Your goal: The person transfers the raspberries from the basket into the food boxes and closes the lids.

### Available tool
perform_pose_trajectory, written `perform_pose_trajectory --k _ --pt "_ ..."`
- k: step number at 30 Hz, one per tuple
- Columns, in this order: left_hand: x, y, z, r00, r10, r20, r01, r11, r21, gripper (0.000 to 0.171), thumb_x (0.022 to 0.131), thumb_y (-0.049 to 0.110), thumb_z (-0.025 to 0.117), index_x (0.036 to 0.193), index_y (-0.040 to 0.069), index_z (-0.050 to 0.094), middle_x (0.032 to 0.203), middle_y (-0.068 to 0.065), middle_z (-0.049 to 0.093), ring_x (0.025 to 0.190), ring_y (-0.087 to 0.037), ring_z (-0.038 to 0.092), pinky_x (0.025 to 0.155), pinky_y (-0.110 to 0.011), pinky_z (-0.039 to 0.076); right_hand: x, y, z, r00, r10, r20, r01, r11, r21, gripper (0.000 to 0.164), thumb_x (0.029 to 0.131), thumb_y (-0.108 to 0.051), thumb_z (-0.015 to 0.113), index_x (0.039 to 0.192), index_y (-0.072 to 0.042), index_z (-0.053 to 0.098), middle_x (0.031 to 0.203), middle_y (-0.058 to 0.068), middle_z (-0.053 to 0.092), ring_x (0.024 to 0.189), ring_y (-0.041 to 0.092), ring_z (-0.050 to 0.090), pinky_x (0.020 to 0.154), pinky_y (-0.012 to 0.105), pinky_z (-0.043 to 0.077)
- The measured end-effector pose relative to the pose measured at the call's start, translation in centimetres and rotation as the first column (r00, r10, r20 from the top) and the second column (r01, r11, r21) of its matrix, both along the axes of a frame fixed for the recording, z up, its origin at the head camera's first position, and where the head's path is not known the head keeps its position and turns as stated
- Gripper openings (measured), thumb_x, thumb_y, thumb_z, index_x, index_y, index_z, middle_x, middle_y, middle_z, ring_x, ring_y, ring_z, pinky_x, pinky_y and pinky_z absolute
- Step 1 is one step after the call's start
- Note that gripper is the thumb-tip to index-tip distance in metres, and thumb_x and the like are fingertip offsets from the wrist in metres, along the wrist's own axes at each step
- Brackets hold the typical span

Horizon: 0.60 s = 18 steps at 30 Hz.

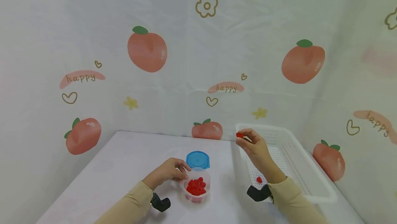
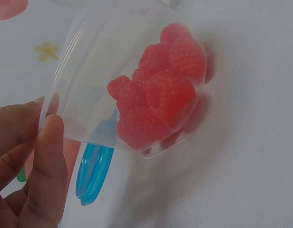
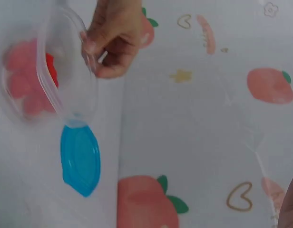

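A clear plastic tub with several red raspberries in its bottom stands on the table. My left hand pinches the tub's rim between thumb and fingers, and the left wrist view shows this grip close up. Raised over the near-left side of the white basket, my right hand holds one raspberry at its fingertips. Another raspberry lies on the basket floor below the right forearm. In the right wrist view only a sliver of the right hand shows, and its raspberry is out of sight.
Just behind the tub lies a blue lid. A white perforated basket takes up the table's right side. The white table ends at the back against a printed curtain. Dark wrist cameras are strapped under both wrists.
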<state>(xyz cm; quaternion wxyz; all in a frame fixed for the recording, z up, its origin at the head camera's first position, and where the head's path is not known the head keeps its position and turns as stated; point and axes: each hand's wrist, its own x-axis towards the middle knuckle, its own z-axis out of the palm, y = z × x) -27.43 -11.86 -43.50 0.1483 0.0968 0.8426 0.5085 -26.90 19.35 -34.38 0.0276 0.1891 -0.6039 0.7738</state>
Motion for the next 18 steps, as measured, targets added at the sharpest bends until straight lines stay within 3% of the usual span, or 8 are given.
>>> perform_pose_trajectory --k 8,11,15,18 --pt "-0.1 0.0 0.0 1.0 -0.009 0.0 0.009 1.0 0.0 0.023 0.08 0.011 0.078 0.101 0.007 0.071 0.081 -0.005 0.061 0.067 -0.016 0.061 0.066 -0.028 0.058 2.0 -3.9 -2.6 0.997 -0.044 0.067 0.036 0.992 0.121 0.017 0.09 -0.003 0.065 0.099 -0.017 0.063 0.101 0.0 0.061 0.091 0.012 0.061 0.087 0.022 0.053" --pt "0.0 0.0 0.1 1.0 -0.01 0.0 0.01 1.0 0.003 0.023 0.08 0.011 0.077 0.101 0.007 0.071 0.081 -0.005 0.061 0.067 -0.015 0.061 0.066 -0.028 0.058 2.4 -4.8 -3.8 0.996 -0.044 0.072 0.03 0.983 0.18 0.016 0.089 -0.005 0.067 0.104 -0.008 0.061 0.103 0.005 0.061 0.093 0.016 0.062 0.086 0.023 0.054" --pt "0.1 0.0 0.1 1.0 -0.007 -0.001 0.007 1.0 0.005 0.023 0.08 0.011 0.077 0.101 0.007 0.07 0.081 -0.005 0.061 0.067 -0.016 0.061 0.066 -0.028 0.058 2.7 -5.7 -5.3 0.996 -0.024 0.091 0.002 0.972 0.234 0.029 0.087 -0.006 0.069 0.11 0.006 0.056 0.104 0.005 0.06 0.094 0.018 0.062 0.085 0.024 0.054" --pt "0.1 0.0 0.1 1.0 -0.004 0.0 0.004 1.0 0.004 0.023 0.08 0.011 0.077 0.101 0.007 0.07 0.081 -0.005 0.061 0.067 -0.016 0.061 0.066 -0.029 0.058 2.9 -6.2 -6.2 0.993 -0.01 0.114 -0.02 0.967 0.255 0.035 0.086 -0.007 0.071 0.112 0.01 0.055 0.105 0.008 0.061 0.093 0.017 0.062 0.085 0.024 0.055"
